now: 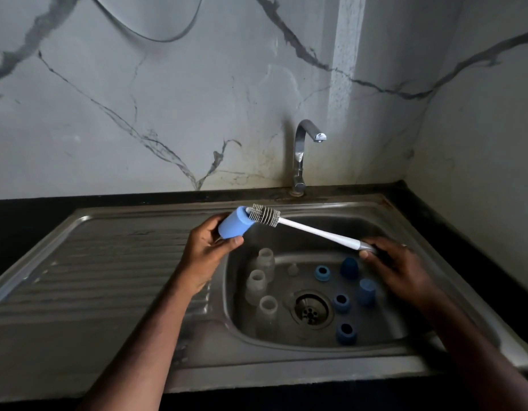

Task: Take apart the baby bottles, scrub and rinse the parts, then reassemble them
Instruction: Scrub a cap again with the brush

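We are gripping a blue cap [233, 223] in our left hand [207, 250] above the sink [156, 215], scrubbing it with the brush [265, 215] gripped in our right hand [396, 265], while the disassembled bottles [256, 284] and rings [341, 302] are lying in the basin, seemingly awaiting scrubbing, rinsing and reassembly.

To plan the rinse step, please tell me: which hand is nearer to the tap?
The right hand is nearer, below the tap and toward its right, gripping the brush handle. The left hand is lower left, holding the blue cap.

No readable text, label, brand, number or sign shows on anything here.
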A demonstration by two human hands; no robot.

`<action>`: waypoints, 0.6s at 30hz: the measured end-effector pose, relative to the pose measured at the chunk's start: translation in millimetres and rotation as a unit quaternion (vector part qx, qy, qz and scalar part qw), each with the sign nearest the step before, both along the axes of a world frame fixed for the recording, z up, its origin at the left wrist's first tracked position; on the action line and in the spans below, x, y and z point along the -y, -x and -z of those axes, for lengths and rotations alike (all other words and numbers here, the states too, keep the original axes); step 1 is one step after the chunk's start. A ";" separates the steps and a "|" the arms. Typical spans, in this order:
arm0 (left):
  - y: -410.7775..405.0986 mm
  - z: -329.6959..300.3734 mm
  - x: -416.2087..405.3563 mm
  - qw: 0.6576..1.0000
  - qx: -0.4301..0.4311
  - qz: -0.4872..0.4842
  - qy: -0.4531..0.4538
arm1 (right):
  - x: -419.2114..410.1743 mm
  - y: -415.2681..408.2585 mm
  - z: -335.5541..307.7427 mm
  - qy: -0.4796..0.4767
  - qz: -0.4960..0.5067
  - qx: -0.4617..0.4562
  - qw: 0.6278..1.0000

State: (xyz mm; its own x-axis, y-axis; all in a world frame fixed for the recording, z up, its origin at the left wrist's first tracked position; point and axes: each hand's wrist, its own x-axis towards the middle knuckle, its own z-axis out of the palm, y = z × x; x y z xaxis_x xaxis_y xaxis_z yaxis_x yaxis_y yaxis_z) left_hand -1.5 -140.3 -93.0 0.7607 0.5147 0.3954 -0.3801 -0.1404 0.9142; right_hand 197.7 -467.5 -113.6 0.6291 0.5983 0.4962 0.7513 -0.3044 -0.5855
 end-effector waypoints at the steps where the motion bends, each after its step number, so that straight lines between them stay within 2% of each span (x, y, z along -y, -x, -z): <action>1: -1.7 0.2 3.6 1.000 -0.012 0.012 -0.005 | -1.7 0.4 0.5 0.002 -0.002 -0.012 1.000; 7: -4.3 -0.3 2.6 1.000 -0.001 0.012 0.017 | -6.3 4.1 0.9 -0.009 -0.014 -0.037 0.999; 12: -9.5 0.6 14.1 0.997 -0.048 0.028 -0.053 | -13.2 7.0 -0.3 0.003 -0.021 -0.034 0.999; 16: -2.9 -0.5 -1.5 1.000 -0.014 0.008 -0.020 | 1.3 1.6 1.3 -0.023 -0.018 -0.066 0.997; 18: -1.2 -0.4 -1.2 0.999 -0.033 0.018 -0.037 | 0.5 1.7 1.1 -0.015 -0.018 -0.068 0.997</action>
State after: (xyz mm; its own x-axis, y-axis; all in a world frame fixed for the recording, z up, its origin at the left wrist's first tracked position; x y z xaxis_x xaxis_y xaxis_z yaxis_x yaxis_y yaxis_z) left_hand -0.3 -139.1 -92.6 0.8032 0.4583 0.3805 -0.3258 -0.1967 0.9247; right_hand 196.0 -468.0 -114.7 0.6708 0.6079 0.4248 0.6738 -0.2602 -0.6916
